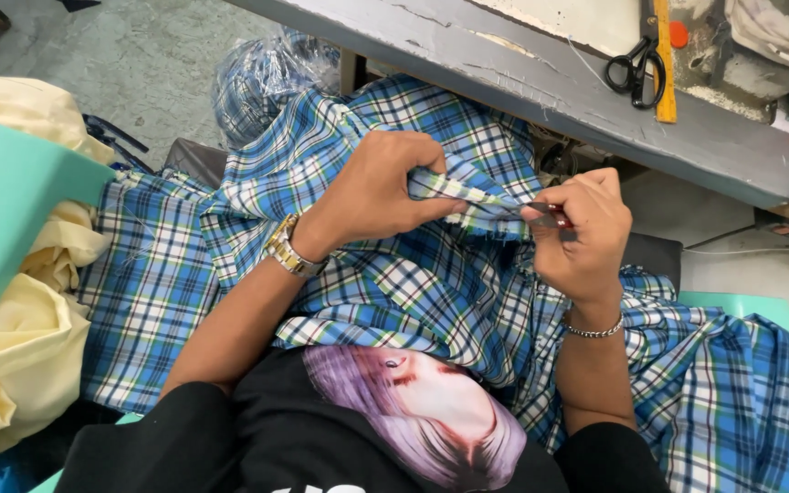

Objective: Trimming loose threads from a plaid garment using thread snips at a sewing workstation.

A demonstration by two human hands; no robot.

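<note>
Head-camera view, looking down into the person's lap: the left hand [385, 187] is pinched shut on a narrow folded edge of the blue plaid garment [413, 283], thumb and fingers holding it up off the lap so the strip runs taut toward the other hand. The right hand [582, 233] is closed around a small dark tool with a reddish part [550, 217] (too small to tell whether it is a thread snip or a seam ripper), its tip touching the same taut edge just beside the left fingertips. Keeping the edge stretched between the two hands seems meant to present the seam cleanly to the tool.

Around the grip, the garment spreads across both knees and spills off to either side, so its weight rests on the lap rather than pulling on the held edge. A metal watch [289, 251] sits on the left wrist, a chain bracelet [594, 330] on the right.

Farther out, pale yellow fabric [29, 301] is heaped at the left beside a teal plastic chair part [11, 201]. A worn grey worktable [541, 87] runs along the top, with black-handled scissors [636, 68] and a yellow ruler [664, 64] within reach. A clear bag of more plaid cloth [267, 78] lies on the floor.
</note>
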